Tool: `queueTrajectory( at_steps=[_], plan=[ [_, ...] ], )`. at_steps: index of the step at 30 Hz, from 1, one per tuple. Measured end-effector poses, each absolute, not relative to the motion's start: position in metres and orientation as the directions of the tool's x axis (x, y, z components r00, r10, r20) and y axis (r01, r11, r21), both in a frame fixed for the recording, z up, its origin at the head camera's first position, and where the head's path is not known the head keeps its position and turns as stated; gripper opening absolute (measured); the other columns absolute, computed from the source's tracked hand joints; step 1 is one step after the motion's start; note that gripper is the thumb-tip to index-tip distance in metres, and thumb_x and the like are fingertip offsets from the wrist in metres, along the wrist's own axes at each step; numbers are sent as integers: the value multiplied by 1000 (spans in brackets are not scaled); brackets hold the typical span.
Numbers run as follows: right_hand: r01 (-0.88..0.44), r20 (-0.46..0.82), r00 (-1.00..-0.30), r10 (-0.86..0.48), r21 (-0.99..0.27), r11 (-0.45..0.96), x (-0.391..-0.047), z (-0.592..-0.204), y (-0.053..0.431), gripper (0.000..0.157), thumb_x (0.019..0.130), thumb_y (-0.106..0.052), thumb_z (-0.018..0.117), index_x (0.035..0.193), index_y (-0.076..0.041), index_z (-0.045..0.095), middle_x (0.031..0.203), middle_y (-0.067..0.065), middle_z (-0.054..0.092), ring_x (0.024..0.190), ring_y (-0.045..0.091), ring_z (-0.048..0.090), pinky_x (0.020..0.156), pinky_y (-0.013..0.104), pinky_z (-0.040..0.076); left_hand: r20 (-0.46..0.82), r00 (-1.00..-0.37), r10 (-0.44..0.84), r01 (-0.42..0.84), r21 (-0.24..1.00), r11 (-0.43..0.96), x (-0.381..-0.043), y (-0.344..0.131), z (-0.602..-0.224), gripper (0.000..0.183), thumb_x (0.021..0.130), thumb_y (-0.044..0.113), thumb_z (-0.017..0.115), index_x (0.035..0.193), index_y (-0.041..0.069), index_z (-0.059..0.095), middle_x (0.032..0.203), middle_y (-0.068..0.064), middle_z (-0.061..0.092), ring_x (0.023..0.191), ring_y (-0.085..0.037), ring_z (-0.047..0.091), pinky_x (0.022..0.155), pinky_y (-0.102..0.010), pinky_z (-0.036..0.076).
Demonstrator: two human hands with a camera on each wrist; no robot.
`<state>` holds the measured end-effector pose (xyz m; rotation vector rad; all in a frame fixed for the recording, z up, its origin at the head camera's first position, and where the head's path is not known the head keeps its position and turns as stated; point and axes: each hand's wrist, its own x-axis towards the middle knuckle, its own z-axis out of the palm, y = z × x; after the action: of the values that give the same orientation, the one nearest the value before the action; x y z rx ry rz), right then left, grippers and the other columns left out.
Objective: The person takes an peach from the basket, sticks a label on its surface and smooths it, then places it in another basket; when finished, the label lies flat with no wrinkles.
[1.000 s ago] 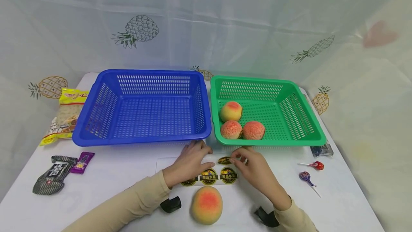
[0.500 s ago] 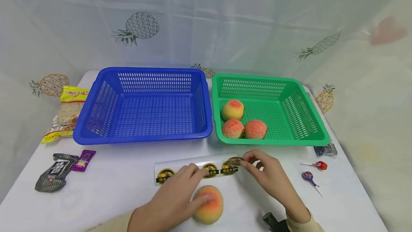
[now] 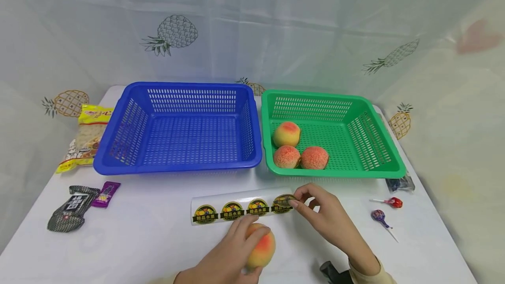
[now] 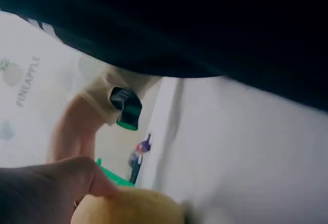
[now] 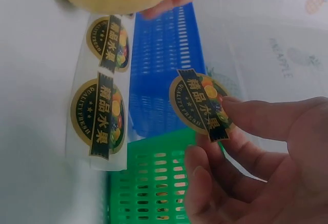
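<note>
Between thumb and fingers my right hand [image 3: 323, 214] pinches a round black-and-gold sticker [image 5: 197, 103], lifted off the sheet and held by its edge. My left hand [image 3: 232, 253] grips a yellow-red peach [image 3: 263, 249] at the near middle of the table; its thumb [image 4: 97, 183] lies on the fruit in the left wrist view. Just beyond the peach lies a white sticker strip [image 3: 244, 195] with several of the same labels in a row. The green basket [image 3: 335, 173] at the back right holds three peaches [image 3: 287, 134].
A blue basket [image 3: 177, 170] stands left of the green one. At the left are a yellow snack bag [image 3: 88, 137], a dark patterned packet [image 3: 72, 209] and a purple candy [image 3: 105, 194]. Two lollipops [image 3: 379, 216] lie at the right.
My left hand has come back from the sticker strip and taken hold of the peach. My right hand has peeled a sticker up and moved slightly right and nearer.
</note>
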<state>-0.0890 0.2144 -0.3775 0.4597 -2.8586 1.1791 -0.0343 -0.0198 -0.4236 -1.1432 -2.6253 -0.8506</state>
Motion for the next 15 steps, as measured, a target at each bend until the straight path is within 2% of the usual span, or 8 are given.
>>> queueTrajectory(
  at_steps=[3,6,8,12,15],
  plan=[
    [-278,126,-955,-267,-691,668,-87,-377,214,11,80,-33,63,86,-30,54,79,-16,55,74,3,52,59,21,45,399,-684,610,729,397,557,-33,-19,-424,66,60,33,70,119,16,47,118,-12,45,110,-24,43,82,-40,46],
    [-273,114,-955,-275,-705,655,-85,-376,214,11,80,-34,63,86,-30,54,80,-16,55,74,3,53,61,21,46,415,-673,612,739,376,559,-32,-18,-430,66,65,38,69,122,16,44,117,-14,44,106,-25,47,81,-41,46],
    [-243,81,-959,-272,-729,639,-84,-373,214,13,80,-36,62,86,-29,54,81,-14,56,74,4,54,63,22,46,388,-691,610,722,407,559,-31,-18,-434,67,72,44,66,127,17,40,119,-14,42,106,-25,46,81,-42,46],
    [-112,-41,-964,-263,-834,541,-84,-359,214,18,81,-35,62,91,-22,54,85,-5,58,77,9,58,67,25,46,284,-782,555,596,601,532,-36,-18,-429,69,77,52,59,133,22,32,119,-3,40,104,-15,43,80,-34,45],
    [-39,-93,-945,-315,-921,389,-84,-345,212,18,85,-24,59,96,-12,51,87,4,55,77,14,56,66,27,45,154,-865,478,391,804,448,-46,-23,-412,68,74,53,62,132,32,32,117,8,39,100,-9,44,74,-26,45]
  ],
)
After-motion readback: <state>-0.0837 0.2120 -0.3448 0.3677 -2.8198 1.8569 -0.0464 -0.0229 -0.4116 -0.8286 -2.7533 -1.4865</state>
